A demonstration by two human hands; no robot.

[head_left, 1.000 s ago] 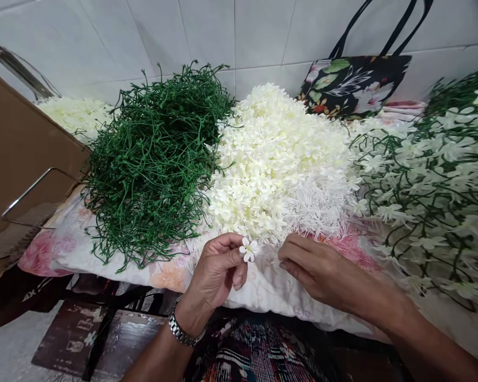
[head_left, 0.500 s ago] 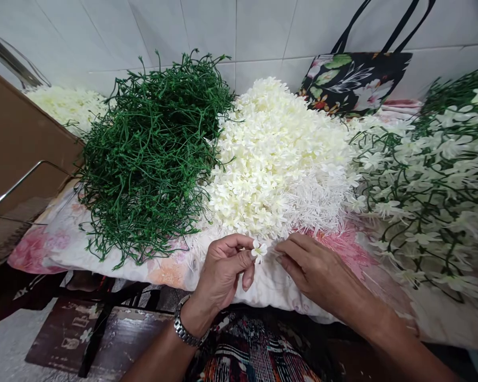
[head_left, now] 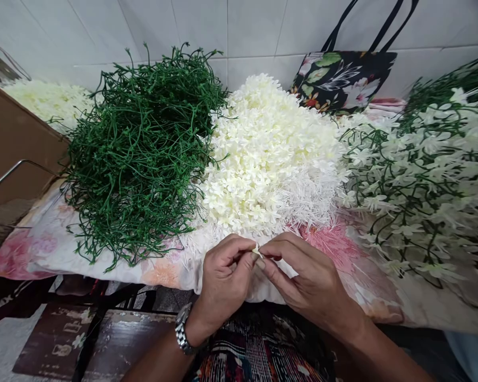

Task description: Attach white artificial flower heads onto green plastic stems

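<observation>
Floral cloth point(head_left: 56, 262) lies beneath the grip, tiled wall point(head_left: 255, 32) beyond; white flower point(head_left: 256, 248) sits mid-grip, pinched by left hand point(head_left: 225, 275), right hand point(head_left: 313, 271) closed against it, contents hidden.

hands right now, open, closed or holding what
Left hand: closed, pinching a small white flower.
Right hand: closed, fingertips at the same flower; whether it grips anything else cannot be told.
</observation>
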